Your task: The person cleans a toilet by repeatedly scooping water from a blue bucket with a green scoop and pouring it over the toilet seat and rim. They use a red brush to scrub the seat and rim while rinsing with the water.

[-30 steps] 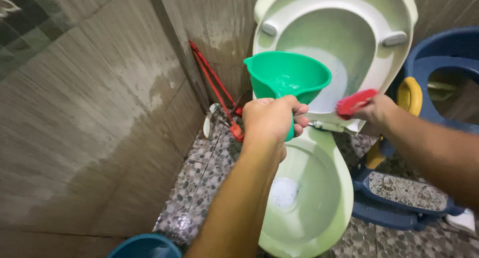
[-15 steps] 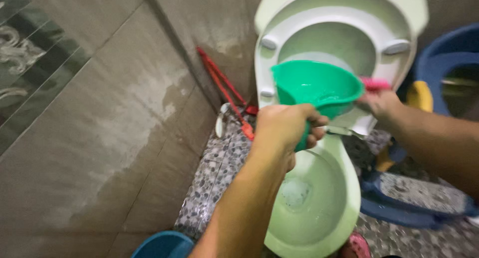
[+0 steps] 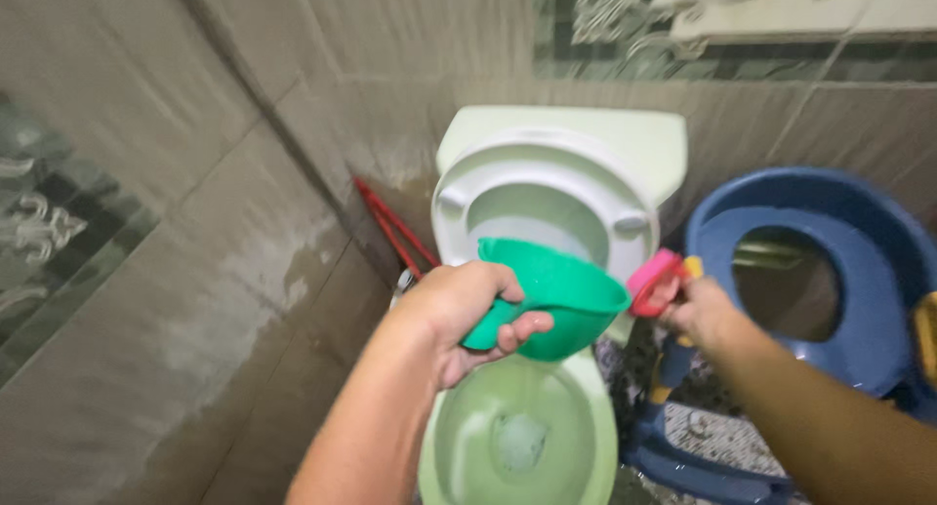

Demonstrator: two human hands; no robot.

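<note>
Left hand [image 3: 467, 310] gripping a green water dipper [image 3: 556, 295] over the pale green toilet bowl [image 3: 576, 446], right hand [image 3: 698, 310] closing around a pink brush [image 3: 652, 282]

Green dipper and pink brush over the toilet

Green plastic dipper [image 3: 561, 295] tilted above the bowl, gripped by its handle; pink brush [image 3: 652, 282] just beside its rim.

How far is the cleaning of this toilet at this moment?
Done, by the look: the seat and lid stand raised, and the bowl holds water with some foam. In hand: the left hand holds a green dipper above the bowl, and the right hand holds a pink brush beside it. Left, probably: rinsing and lowering the seat. Whether the bowl is fully scrubbed, I cannot tell.
</note>
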